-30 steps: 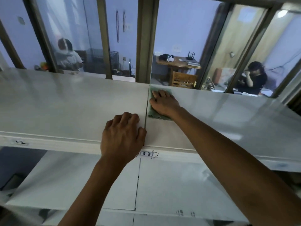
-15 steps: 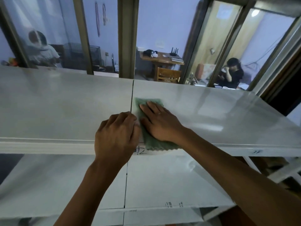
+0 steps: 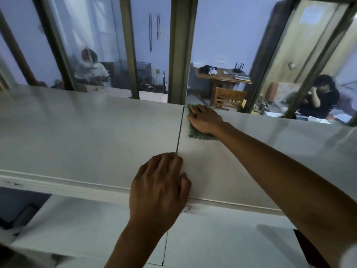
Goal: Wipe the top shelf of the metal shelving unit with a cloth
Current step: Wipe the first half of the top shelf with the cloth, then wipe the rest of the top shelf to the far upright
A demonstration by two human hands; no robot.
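We are looking down on the top shelf (image 3: 87,136), a pale, glossy surface split by a dark seam (image 3: 180,130) running front to back

Our right hand (image 3: 204,120) is reaching far across to the back edge of the shelf, just right of the seam, and is pressing flat on the green cloth (image 3: 201,135). The fingers (image 3: 195,111) are lying stretched out and together on top of the cloth, pinning it to the shelf rather than curling round it. The cloth is showing along the hand's left side and below the wrist, with a wavy near edge; the rest is lying hidden under the palm

Our left hand (image 3: 160,188) is resting palm down at the front edge of the shelf, sitting right over the near end of the seam. Its fingers are lying loose and slightly bent on the surface, gripping nothing, thumb pointing right. It is keeping well apart from the cloth

Below the front lip we are seeing a lower shelf (image 3: 96,233), equally pale, with some handwritten marks on the lip, too blurred to read

Behind the shelf a glazed partition with dark metal frames (image 3: 178,49) is giving onto a room with a wooden desk (image 3: 222,77), a wooden chair (image 3: 229,98) and two seated people
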